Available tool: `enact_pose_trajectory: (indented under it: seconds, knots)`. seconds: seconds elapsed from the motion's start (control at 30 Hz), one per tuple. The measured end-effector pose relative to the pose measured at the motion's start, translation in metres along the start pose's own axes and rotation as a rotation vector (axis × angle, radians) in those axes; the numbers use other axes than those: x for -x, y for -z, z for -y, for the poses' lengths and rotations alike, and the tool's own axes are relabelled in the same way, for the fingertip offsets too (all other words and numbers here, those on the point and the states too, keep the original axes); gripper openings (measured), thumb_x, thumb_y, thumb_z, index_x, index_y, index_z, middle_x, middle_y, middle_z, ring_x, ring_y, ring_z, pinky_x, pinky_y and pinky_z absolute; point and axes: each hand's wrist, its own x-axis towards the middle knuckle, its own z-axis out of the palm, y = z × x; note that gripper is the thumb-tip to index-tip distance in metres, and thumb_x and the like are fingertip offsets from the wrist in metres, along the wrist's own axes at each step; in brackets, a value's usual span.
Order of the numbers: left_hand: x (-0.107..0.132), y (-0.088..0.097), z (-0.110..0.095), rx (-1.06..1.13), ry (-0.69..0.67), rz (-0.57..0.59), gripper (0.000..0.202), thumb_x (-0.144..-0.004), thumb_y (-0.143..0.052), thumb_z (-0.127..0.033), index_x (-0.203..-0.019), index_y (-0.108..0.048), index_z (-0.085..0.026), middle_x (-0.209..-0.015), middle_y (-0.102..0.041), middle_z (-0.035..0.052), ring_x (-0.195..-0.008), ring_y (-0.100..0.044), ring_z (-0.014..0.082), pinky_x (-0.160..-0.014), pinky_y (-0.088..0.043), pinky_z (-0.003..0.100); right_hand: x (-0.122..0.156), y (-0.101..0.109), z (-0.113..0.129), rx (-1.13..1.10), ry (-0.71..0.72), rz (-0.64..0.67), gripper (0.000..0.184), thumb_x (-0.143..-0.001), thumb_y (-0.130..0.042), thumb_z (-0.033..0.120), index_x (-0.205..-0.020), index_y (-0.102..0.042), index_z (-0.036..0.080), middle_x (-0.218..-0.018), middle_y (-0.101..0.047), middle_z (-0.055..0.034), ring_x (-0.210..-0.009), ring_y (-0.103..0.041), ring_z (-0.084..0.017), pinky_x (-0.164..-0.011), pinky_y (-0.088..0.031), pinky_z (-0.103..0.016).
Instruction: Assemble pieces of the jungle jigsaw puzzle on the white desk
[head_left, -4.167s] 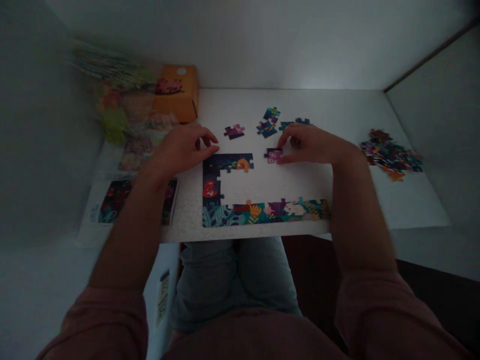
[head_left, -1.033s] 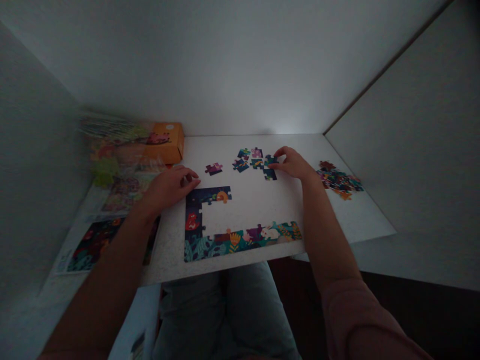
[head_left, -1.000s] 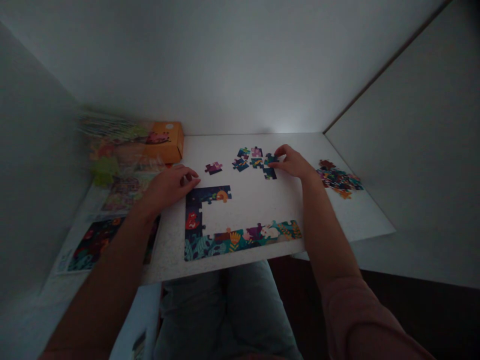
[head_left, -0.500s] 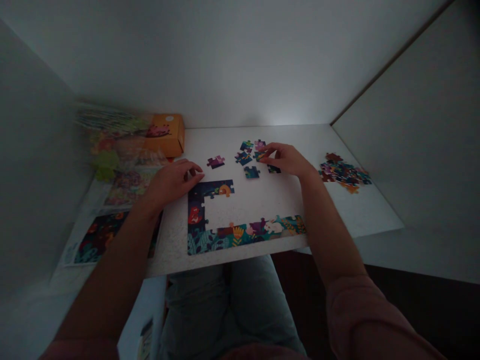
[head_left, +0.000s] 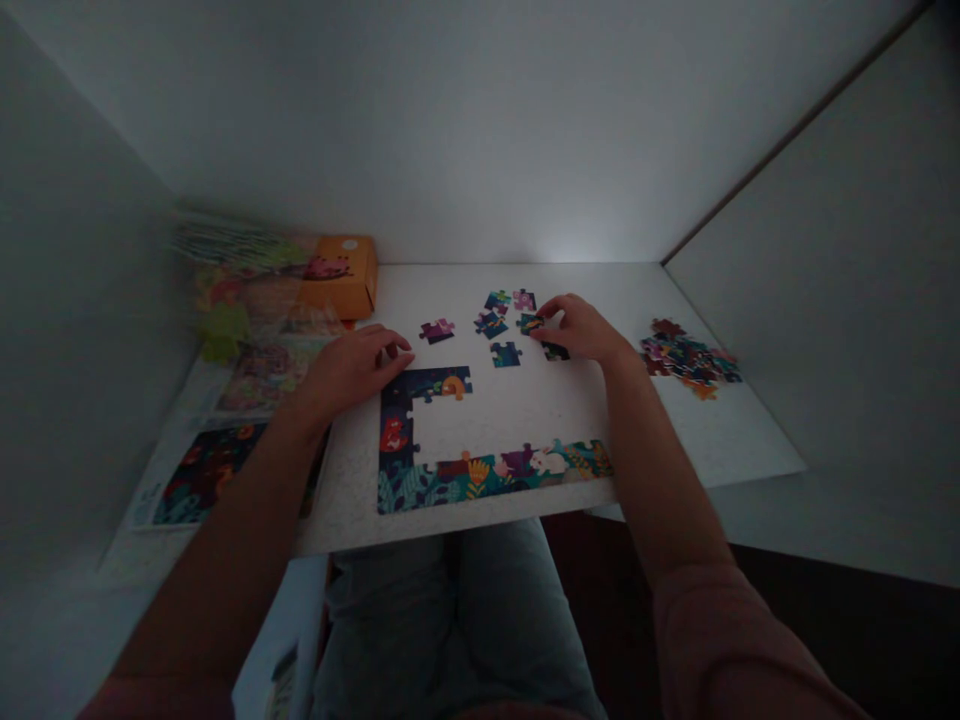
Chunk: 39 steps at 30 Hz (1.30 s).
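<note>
My right hand (head_left: 576, 328) has its thumb and index finger around the edges of a dark blue and yellow puzzle piece (head_left: 529, 323), which lies on the table. Close by are several loose pieces, among them a pink one (head_left: 524, 300), a blue one (head_left: 505, 354) and a dark one (head_left: 556, 352) partly under the hand. My left hand (head_left: 361, 366) is open and holds nothing, its fingers loosely bent by the upper left corner of the joined puzzle border (head_left: 395, 470). A purple and pink piece (head_left: 437, 330) lies beyond its fingertips.
A heap of loose pieces (head_left: 686, 355) lies at the right. On the left are an orange box (head_left: 352, 285), clear plastic packaging (head_left: 255, 320) and a dark printed picture sheet (head_left: 199, 475). Walls enclose the white table (head_left: 480, 420) at the back and sides.
The view has shifted slightly, so the table sits a little lower in it. Both hands keep nearly the same places, with my right fingers still at the same puzzle piece.
</note>
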Motion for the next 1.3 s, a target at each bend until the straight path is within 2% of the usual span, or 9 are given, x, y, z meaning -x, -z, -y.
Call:
enact_pose_trajectory:
  seconds: [0.1, 0.27, 0.4, 0.53, 0.73, 0.87, 0.97, 1.1, 1.3]
  knots:
    - [-0.001, 0.000, -0.001, 0.006, 0.010, 0.001, 0.032, -0.111, -0.060, -0.055, -0.114, -0.083, -0.033, -0.110, -0.084, 0.0088, -0.095, -0.078, 0.0329, -0.091, -0.059, 0.046, 0.001, 0.004, -0.003, -0.013, -0.040, -0.007, 0.039, -0.086, -0.099, 0.064, -0.105, -0.079, 0.037, -0.115, -0.080, -0.0155, -0.111, -0.075, -0.045, -0.097, -0.067, -0.067]
    - [-0.001, 0.000, 0.001, -0.003, 0.011, -0.004, 0.032, -0.113, -0.060, -0.054, -0.114, -0.083, -0.032, -0.114, -0.082, 0.0091, -0.100, -0.078, 0.0325, -0.093, -0.058, 0.045, 0.003, 0.003, 0.004, 0.012, 0.011, -0.080, 0.042, -0.089, -0.096, 0.057, -0.116, -0.081, 0.029, -0.135, -0.075, -0.0177, -0.104, -0.073, -0.038, -0.101, -0.066, -0.061]
    - [0.000, -0.001, 0.002, -0.039, 0.004, 0.015, 0.034, -0.115, -0.058, -0.050, -0.122, -0.082, -0.027, -0.118, -0.082, 0.0082, -0.102, -0.077, 0.0281, -0.093, -0.057, 0.040, 0.008, -0.001, 0.024, -0.046, 0.093, 0.048, 0.042, -0.091, -0.097, 0.053, -0.124, -0.084, 0.030, -0.143, -0.070, -0.0149, -0.102, -0.071, -0.033, -0.102, -0.066, -0.057]
    - [0.000, -0.001, 0.002, -0.061, 0.009, 0.023, 0.033, -0.114, -0.059, -0.047, -0.123, -0.083, -0.025, -0.117, -0.082, 0.0084, -0.101, -0.077, 0.0267, -0.092, -0.057, 0.038, 0.013, -0.005, 0.043, -0.062, 0.198, 0.221, 0.047, -0.082, -0.106, 0.050, -0.121, -0.087, 0.030, -0.145, -0.066, -0.0145, -0.119, -0.070, -0.039, -0.108, -0.065, -0.058]
    - [-0.002, -0.001, 0.002, -0.095, 0.014, 0.022, 0.040, -0.114, -0.058, -0.048, -0.126, -0.085, -0.022, -0.114, -0.083, 0.0105, -0.098, -0.078, 0.0273, -0.091, -0.057, 0.038, 0.013, -0.006, 0.054, -0.020, 0.157, 0.308, 0.036, -0.082, -0.105, 0.042, -0.108, -0.082, 0.033, -0.125, -0.074, -0.0128, -0.114, -0.071, -0.040, -0.101, -0.066, -0.057]
    - [-0.002, -0.003, 0.005, -0.089, 0.008, 0.016, 0.036, -0.114, -0.059, -0.046, -0.125, -0.086, -0.025, -0.112, -0.083, 0.0096, -0.100, -0.079, 0.0284, -0.092, -0.058, 0.038, 0.014, -0.005, 0.053, -0.053, 0.106, 0.349, 0.039, -0.086, -0.097, 0.045, -0.118, -0.077, 0.034, -0.105, -0.076, -0.0085, -0.096, -0.071, -0.037, -0.085, -0.063, -0.057]
    - [-0.001, -0.005, 0.007, -0.067, -0.009, -0.004, 0.033, -0.113, -0.060, -0.043, -0.123, -0.086, -0.025, -0.113, -0.083, 0.0100, -0.099, -0.079, 0.0285, -0.092, -0.058, 0.039, 0.013, -0.005, 0.052, -0.046, 0.131, 0.327, 0.042, -0.087, -0.095, 0.053, -0.122, -0.079, 0.035, -0.107, -0.078, -0.0100, -0.099, -0.073, -0.039, -0.085, -0.064, -0.059]
    - [0.000, -0.008, 0.009, -0.057, -0.031, -0.048, 0.030, -0.113, -0.062, -0.042, -0.121, -0.086, -0.025, -0.119, -0.083, 0.0118, -0.101, -0.080, 0.0282, -0.092, -0.060, 0.039, 0.011, -0.005, 0.051, 0.031, 0.205, 0.251, 0.035, -0.088, -0.095, 0.061, -0.108, -0.081, 0.036, -0.125, -0.080, -0.0157, -0.112, -0.075, -0.044, -0.097, -0.066, -0.067]
    - [0.000, -0.011, 0.005, -0.095, -0.081, -0.091, 0.029, -0.113, -0.063, -0.041, -0.121, -0.086, -0.025, -0.128, -0.083, 0.0118, -0.117, -0.080, 0.0304, -0.107, -0.061, 0.042, 0.008, -0.012, 0.047, 0.107, 0.200, 0.230, 0.036, -0.095, -0.088, 0.063, -0.111, -0.083, 0.030, -0.118, -0.083, -0.0148, -0.109, -0.078, -0.043, -0.104, -0.065, -0.066]
